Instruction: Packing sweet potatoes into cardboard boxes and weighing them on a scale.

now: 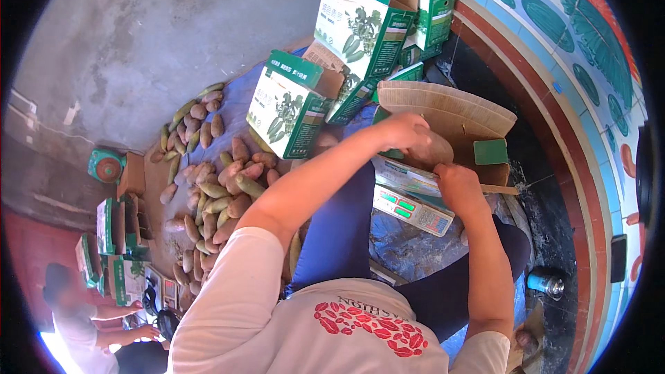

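An open carton (443, 105) with brown inner flaps stands in front of me at the right, on or against a white scale (413, 211) with green lit displays. My left hand (409, 134) reaches over it, fingers closed around a brown oblong fruit (436, 149) at the carton's opening. At the near side of the carton is my right hand (458, 183), its fingers curled on the carton's edge, close to the fruit's end. The carton's inside is mostly hidden by my hands and the flaps.
A heap of green and reddish-brown oblong fruit (215, 197) lies on the floor at my left. Green-and-white cartons (287, 104) stand ahead, some stacked. A blue canister (545, 282) sits at the right near the curved wall. Another person (76, 318) works at the far left.
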`<state>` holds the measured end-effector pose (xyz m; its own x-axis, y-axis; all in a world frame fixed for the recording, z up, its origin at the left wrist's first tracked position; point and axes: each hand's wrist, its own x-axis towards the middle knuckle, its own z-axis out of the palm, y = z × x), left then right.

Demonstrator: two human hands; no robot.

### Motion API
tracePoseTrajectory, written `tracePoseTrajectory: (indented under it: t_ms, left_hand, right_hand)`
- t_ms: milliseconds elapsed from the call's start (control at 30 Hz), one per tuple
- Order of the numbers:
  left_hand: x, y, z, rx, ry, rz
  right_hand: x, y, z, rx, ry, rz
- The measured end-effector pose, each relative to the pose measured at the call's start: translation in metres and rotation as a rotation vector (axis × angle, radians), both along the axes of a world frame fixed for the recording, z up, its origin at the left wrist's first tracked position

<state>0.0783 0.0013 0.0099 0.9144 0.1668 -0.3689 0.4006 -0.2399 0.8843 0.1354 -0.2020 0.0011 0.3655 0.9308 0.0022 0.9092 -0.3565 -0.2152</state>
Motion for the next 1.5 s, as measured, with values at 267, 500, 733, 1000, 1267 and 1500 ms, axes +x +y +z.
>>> tracePoseTrajectory:
  t_ms: [267, 500, 733, 1000, 1267, 1500]
  left_hand:
    - [-0.017, -0.004, 0.006, 0.214, -0.304, 0.066]
    - [-0.155, 0.060, -0.056, 0.506, -0.392, 0.629]
    - [-0.338, 0.057, -0.273, 0.926, 0.612, -0.256]
    - [-0.398, 0.000, -0.342, 0.519, 0.871, 0.455]
    - [-0.339, 0.001, -0.283, 0.263, 1.144, 0.049]
    - [-0.367, -0.013, -0.295, 0.298, 1.174, 0.375]
  right_hand:
    - [-0.001, 0.002, 0.003, -0.018, 0.044, -0.082]
    - [0.001, 0.000, 0.001, 0.059, -0.047, -0.036]
    - [-0.001, 0.003, 0.001, 0.068, -0.020, -0.024]
    - [-0.007, 0.010, 0.011, 0.095, 0.110, -0.040]
    - [-0.008, 0.005, 0.013, 0.091, 0.159, -0.115]
    - [-0.011, 0.012, 0.018, 0.074, 0.199, -0.137]
